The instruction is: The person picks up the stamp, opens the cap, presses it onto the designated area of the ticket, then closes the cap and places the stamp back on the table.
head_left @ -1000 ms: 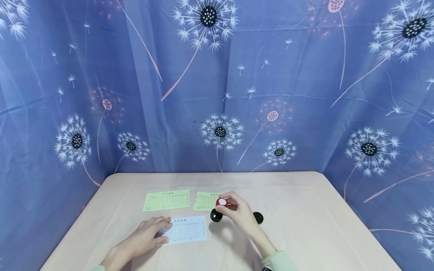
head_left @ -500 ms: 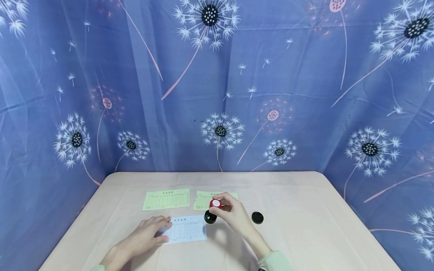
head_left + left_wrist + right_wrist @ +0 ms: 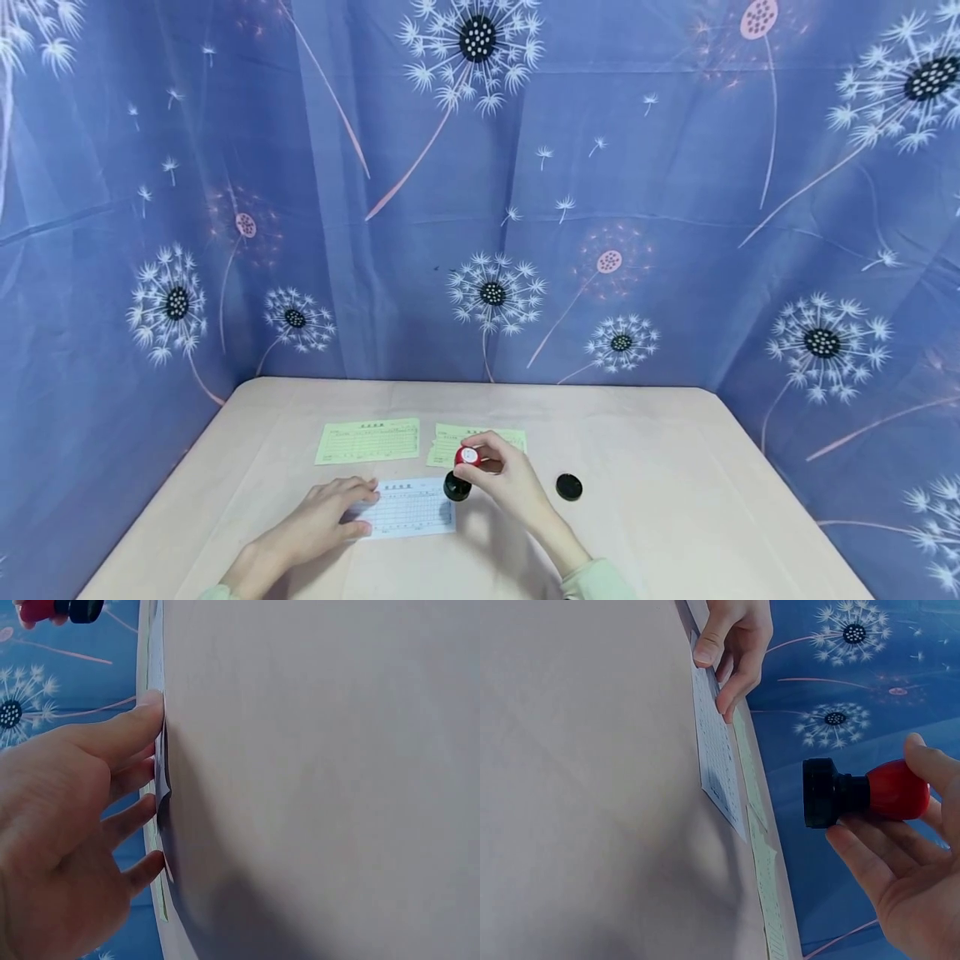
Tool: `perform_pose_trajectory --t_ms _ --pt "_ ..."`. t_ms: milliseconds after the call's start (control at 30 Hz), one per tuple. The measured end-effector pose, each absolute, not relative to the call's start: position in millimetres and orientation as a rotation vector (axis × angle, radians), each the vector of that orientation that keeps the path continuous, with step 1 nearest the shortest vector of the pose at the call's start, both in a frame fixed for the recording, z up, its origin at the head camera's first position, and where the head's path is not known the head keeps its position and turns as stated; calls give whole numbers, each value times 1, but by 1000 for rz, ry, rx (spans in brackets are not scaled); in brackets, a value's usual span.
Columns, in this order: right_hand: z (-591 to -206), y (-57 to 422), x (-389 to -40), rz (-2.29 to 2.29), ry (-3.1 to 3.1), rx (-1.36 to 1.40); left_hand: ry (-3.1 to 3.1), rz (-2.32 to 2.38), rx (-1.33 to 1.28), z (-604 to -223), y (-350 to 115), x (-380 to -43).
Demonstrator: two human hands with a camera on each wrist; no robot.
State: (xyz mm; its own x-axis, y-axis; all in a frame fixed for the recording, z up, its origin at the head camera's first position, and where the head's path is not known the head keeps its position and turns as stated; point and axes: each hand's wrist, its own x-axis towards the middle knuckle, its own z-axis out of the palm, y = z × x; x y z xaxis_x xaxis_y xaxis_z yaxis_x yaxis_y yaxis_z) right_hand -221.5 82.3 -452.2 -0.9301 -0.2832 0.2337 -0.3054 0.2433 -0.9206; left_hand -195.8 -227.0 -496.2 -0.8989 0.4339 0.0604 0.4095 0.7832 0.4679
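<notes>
Stamp (image 3: 861, 792) hangs left of black disc (image 3: 569, 487), right hand (image 3: 508, 483) overlapping a green slip (image 3: 444, 451)

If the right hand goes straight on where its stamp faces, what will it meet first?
Probably the pale blue form, near its right end; depth is unclear, so the table just beside it is possible.

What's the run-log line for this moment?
left hand: rests on pale-blue form | right hand: holds red-handled stamp aloft | black cap: on table
</notes>
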Motion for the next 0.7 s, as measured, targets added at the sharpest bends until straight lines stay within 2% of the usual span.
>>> perform_pose_trajectory --t_ms 700 --pt "-459 78 -225 1828 -2481 607 2892 788 635 -498 -226 -198"
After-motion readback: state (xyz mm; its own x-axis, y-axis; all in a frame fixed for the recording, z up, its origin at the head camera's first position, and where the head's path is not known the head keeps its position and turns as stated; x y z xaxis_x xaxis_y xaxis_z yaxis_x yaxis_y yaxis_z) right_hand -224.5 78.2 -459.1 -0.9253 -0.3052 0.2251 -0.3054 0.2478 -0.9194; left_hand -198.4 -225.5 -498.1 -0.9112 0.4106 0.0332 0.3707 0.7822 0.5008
